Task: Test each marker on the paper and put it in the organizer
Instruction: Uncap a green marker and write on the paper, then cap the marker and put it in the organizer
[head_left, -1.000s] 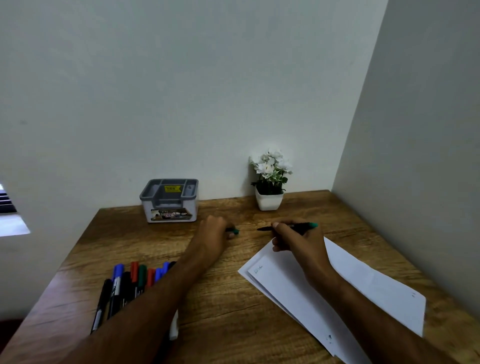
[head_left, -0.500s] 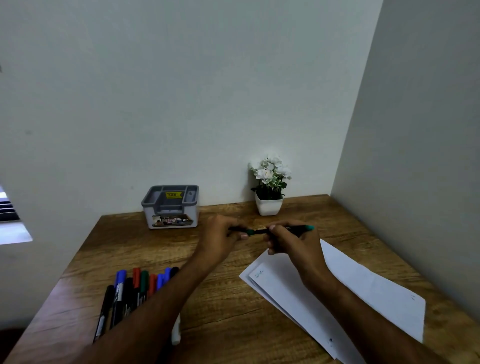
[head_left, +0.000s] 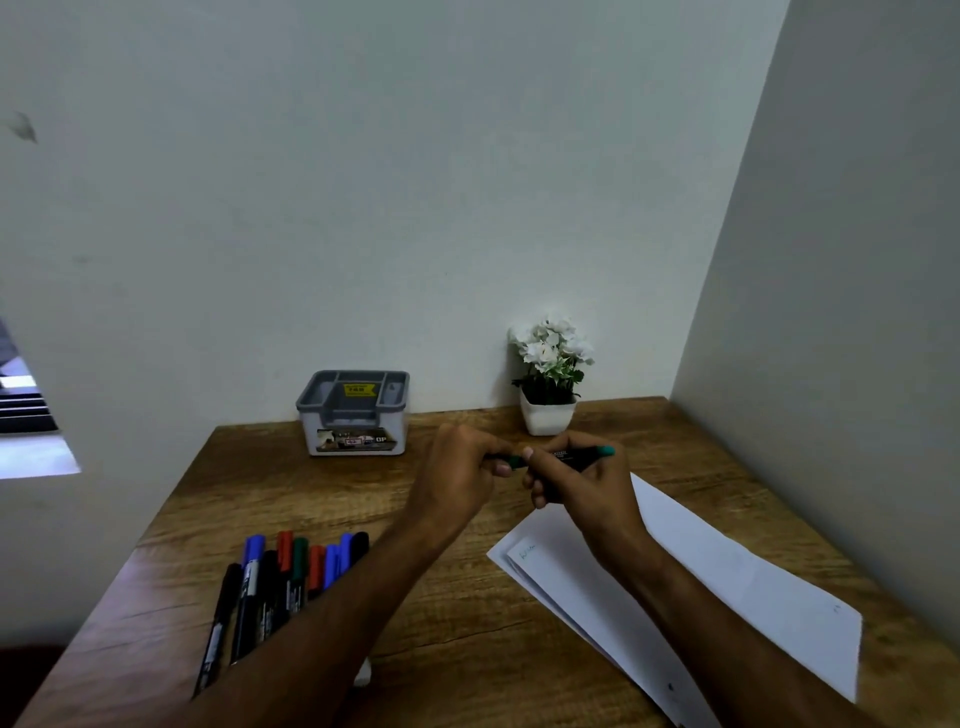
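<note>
While both hands are meeting above the wooden desk (head_left: 322, 499), the right hand (head_left: 582, 483) is wrapping its fingers tight around the body of a green marker (head_left: 571, 455). The marker is lying flat in the air, pointing left to right, with its green back end sticking out to the right. The left hand (head_left: 462, 478) is pinching its fingertips closed on the green cap (head_left: 511, 461) at the marker's left end. It looks like the cap is going on, but I cannot tell if it is fully shut. The marker is hanging just past the top corner of the white paper (head_left: 701, 582), which has a small scribble near that corner. The grey organizer (head_left: 353, 413) is sitting at the back by the wall, to the left of both hands, so the left hand is nearer to it. To drop the marker in, it will probably need tipping from flat to standing up. More markers (head_left: 291, 566) are waiting in a row on the left, partly under the left arm. A little flower pot (head_left: 548, 415) is standing just behind the hands.
</note>
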